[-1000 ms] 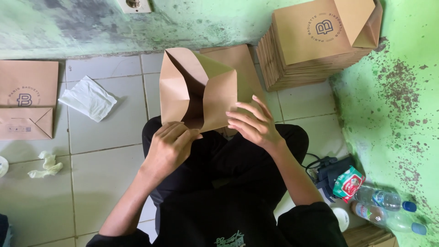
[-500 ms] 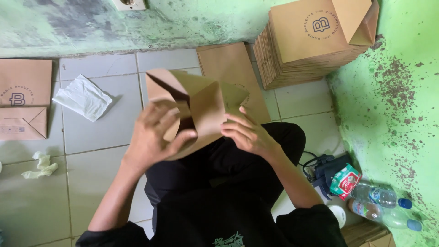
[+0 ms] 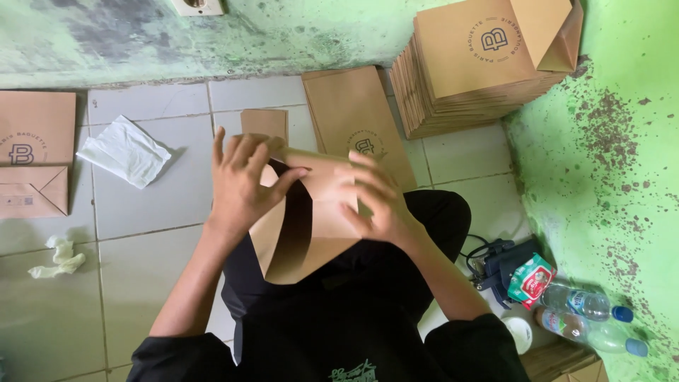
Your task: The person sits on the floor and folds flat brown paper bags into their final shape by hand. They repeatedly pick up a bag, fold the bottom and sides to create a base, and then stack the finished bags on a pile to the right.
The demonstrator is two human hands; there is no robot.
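A person sits on a tiled floor (image 3: pixel 155 205), seen from above, with both hands on a brown paper bag (image 3: pixel 304 240) resting in the lap. The left hand (image 3: pixel 244 180) lies on the bag's upper left edge, its fingers (image 3: pixel 240 152) spread and laid flat across the paper, the thumb reaching toward the middle of the bag. The right hand (image 3: pixel 371 198) presses on the bag's right half, fingers (image 3: pixel 361 173) held loosely together and bent over the paper; its fingertips lie just beside the left thumb. Between the two hands a dark fold opens in the bag.

Just beyond the fingers, a flat brown bag (image 3: pixel 357 120) lies on the floor. Further beyond and to the right of the right fingers stands a tall stack of folded bags (image 3: pixel 467 78) against a green wall (image 3: pixel 622 141). Well to the left of the left fingers lie a white crumpled sheet (image 3: pixel 124 150) and another flat bag (image 3: pixel 32 159). Near the right elbow are a red-and-green packet (image 3: pixel 530 279) and two plastic bottles (image 3: pixel 587 318).
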